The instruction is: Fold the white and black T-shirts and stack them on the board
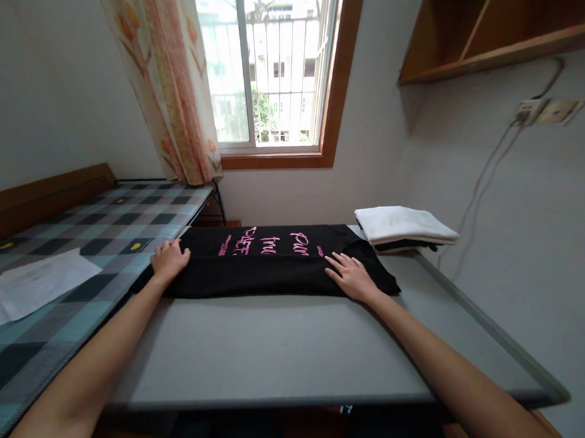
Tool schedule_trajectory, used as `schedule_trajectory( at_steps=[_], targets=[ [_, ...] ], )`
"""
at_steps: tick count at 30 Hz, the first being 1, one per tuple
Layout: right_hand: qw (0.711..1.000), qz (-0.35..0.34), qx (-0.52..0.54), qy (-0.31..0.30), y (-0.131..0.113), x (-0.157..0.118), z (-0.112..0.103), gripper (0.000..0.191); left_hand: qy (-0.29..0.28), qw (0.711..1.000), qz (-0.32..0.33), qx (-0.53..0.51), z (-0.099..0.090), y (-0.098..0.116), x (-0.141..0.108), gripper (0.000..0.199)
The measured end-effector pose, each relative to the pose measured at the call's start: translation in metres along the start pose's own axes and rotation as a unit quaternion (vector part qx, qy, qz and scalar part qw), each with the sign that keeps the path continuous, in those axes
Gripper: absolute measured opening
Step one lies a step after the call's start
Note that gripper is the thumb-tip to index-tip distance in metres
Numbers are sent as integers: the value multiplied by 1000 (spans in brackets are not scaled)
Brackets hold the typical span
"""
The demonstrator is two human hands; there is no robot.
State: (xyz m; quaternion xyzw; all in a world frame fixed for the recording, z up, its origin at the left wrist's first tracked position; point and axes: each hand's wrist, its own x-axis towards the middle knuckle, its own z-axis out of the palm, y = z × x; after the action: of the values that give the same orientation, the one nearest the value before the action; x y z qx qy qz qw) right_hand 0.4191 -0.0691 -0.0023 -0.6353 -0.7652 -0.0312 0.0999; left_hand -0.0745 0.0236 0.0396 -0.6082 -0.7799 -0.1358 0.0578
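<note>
A black T-shirt (256,273) with pink lettering lies sideways across the grey table, its near side folded over so that part of the print is covered. At its left end, my left hand (170,259) has its fingers curled on the edge of the cloth. My right hand (350,276) rests palm down near the T-shirt's right end, fingers stretched out and slightly apart on the fabric. Just beyond that end sits a folded stack of cloth (406,224), white on top with black beneath.
The grey table (281,346) meets the wall on its right. To the left is a bed with a checkered cover (157,218) and white papers (41,283). A curtain (178,87) hangs by the window; a wooden shelf (511,50) and cables (484,172) are at right.
</note>
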Motion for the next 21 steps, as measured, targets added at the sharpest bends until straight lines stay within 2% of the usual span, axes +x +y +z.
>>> schedule_trajectory(
  at_steps=[2,6,13,17,21],
  targets=[
    [1000,1,0,2,0,0,0,56,-31,998,-54,27,-6,-19,9,60],
    [1000,0,-1,5,-1,0,-1,56,-59,995,-58,47,-10,-37,13,59],
    [1000,6,3,0,-3,-1,-4,56,-47,998,-22,38,-10,-27,12,46],
    [1000,1,1,7,-2,-1,-2,56,-73,997,-36,8,-14,-20,20,47],
    [1000,-3,-2,10,-1,-1,0,57,-70,996,-50,-15,-16,-24,27,45]
  ],
)
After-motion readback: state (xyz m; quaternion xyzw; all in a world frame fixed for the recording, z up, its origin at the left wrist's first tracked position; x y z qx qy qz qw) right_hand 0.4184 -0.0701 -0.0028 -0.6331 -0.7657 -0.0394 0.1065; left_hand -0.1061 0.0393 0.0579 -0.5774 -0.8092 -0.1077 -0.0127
